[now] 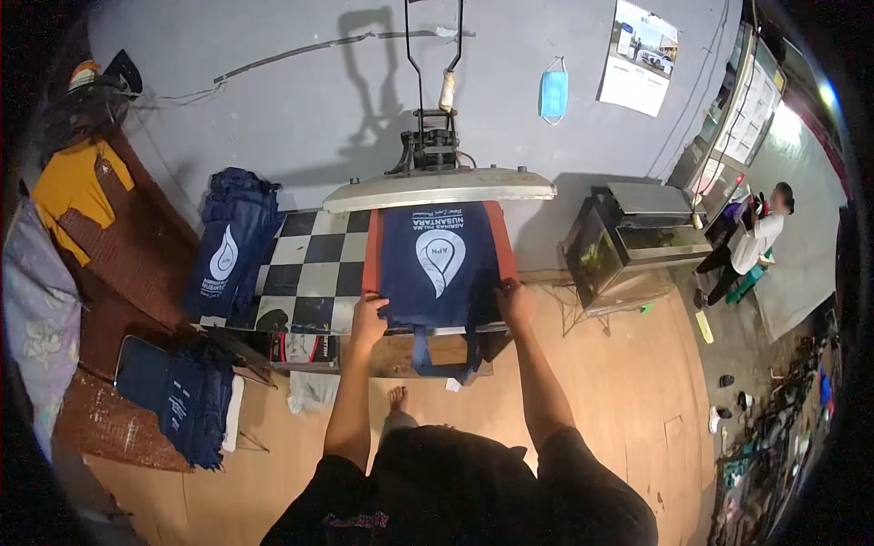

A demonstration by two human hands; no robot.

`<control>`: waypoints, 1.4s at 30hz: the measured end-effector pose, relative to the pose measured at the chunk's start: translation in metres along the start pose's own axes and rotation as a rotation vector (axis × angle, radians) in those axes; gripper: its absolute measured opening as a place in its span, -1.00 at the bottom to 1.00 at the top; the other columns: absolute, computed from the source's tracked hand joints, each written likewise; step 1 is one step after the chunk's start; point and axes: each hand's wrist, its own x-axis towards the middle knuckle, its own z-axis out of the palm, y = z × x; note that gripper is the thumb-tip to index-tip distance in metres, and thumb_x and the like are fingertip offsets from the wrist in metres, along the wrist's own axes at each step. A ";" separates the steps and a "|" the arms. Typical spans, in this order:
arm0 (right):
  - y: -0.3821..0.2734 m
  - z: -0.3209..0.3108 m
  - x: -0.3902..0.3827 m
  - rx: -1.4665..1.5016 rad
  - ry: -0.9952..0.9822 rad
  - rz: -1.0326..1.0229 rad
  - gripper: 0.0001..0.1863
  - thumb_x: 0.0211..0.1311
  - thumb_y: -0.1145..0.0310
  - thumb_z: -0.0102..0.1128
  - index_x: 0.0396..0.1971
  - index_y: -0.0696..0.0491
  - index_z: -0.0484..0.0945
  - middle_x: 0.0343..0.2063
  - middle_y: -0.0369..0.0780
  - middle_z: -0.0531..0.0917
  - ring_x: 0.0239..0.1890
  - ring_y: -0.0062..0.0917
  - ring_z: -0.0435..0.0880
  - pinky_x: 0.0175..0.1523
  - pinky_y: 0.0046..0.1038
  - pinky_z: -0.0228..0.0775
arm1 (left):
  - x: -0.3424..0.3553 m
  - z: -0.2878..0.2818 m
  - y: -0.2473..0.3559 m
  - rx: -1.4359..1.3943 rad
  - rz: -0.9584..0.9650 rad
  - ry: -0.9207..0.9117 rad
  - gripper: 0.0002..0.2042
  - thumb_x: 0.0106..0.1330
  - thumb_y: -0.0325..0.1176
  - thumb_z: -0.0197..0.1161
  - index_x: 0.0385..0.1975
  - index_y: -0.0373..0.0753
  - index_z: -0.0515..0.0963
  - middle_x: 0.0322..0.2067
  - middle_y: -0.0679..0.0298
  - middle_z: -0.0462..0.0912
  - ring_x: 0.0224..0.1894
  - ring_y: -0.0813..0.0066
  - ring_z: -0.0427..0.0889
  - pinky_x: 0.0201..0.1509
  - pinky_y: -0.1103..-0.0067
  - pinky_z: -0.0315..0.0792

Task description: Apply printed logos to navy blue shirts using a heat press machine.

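Observation:
A navy tote bag (401, 287) with a white drop-shaped print lies on the reddish-orange pad (503, 241) of a heat press. Above the bag's far end, the press's pale upper plate (442, 189) is raised. My left hand (368, 320) pinches the bag's near left corner, thumb on top. At the near right corner, my right hand (516, 306) grips the cloth with its fingers curled. Between my arms the bag's straps (444, 369) hang over the table's front edge.
Left of the press, a stack of printed navy bags (228, 241) lies beside a checkered tabletop (309, 250). More navy bags (196, 400) are piled at lower left. On the right stands a glass tank (628, 250); beyond it is another person (756, 232).

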 end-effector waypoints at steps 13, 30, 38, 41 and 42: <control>0.005 0.009 -0.009 -0.131 0.022 -0.085 -0.68 0.19 0.02 0.18 -0.11 -0.18 0.57 -0.39 -0.04 0.67 -0.30 -0.05 0.67 -0.25 -0.07 0.51 | -0.013 -0.003 0.024 -0.121 -0.111 0.072 -0.59 -0.09 -0.64 0.36 -0.14 -0.25 0.64 -0.09 0.02 0.58 -0.03 0.08 0.56 0.08 0.43 0.44; -0.010 -0.005 -0.016 -0.215 -0.009 0.028 -0.68 0.21 -0.03 0.14 -0.21 -0.12 0.52 -0.41 -0.03 0.67 -0.32 -0.03 0.66 -0.27 -0.07 0.50 | -0.027 0.006 0.014 -0.062 -0.164 0.105 -0.66 -0.10 -0.60 0.44 -0.25 -0.18 0.70 -0.01 0.08 0.58 0.04 0.15 0.56 0.12 0.41 0.46; -0.009 0.000 -0.011 -0.268 -0.058 0.027 -0.60 0.16 0.06 0.23 -0.07 -0.08 0.46 -0.38 -0.03 0.68 -0.31 -0.02 0.67 -0.27 -0.08 0.49 | -0.025 -0.017 0.034 0.122 -0.138 0.033 -0.66 -0.02 -0.49 0.42 -0.16 -0.16 0.67 0.04 0.04 0.54 0.09 0.08 0.52 0.15 0.39 0.43; -0.003 -0.003 -0.013 -0.084 0.004 -0.177 -0.52 0.06 0.17 0.33 -0.02 -0.03 0.43 -0.36 0.00 0.67 -0.32 -0.03 0.66 -0.26 -0.08 0.49 | -0.025 -0.028 0.024 0.064 -0.032 -0.023 -0.66 0.04 -0.46 0.39 -0.11 -0.16 0.65 0.06 0.01 0.52 0.07 0.05 0.52 0.16 0.38 0.41; -0.003 -0.005 -0.013 -0.084 0.002 -0.178 -0.52 0.06 0.17 0.33 -0.02 -0.03 0.43 -0.36 0.00 0.67 -0.32 -0.03 0.66 -0.26 -0.08 0.49 | -0.027 -0.029 0.023 0.065 -0.034 -0.023 -0.66 0.04 -0.46 0.39 -0.11 -0.16 0.65 0.06 0.01 0.52 0.07 0.05 0.52 0.16 0.38 0.41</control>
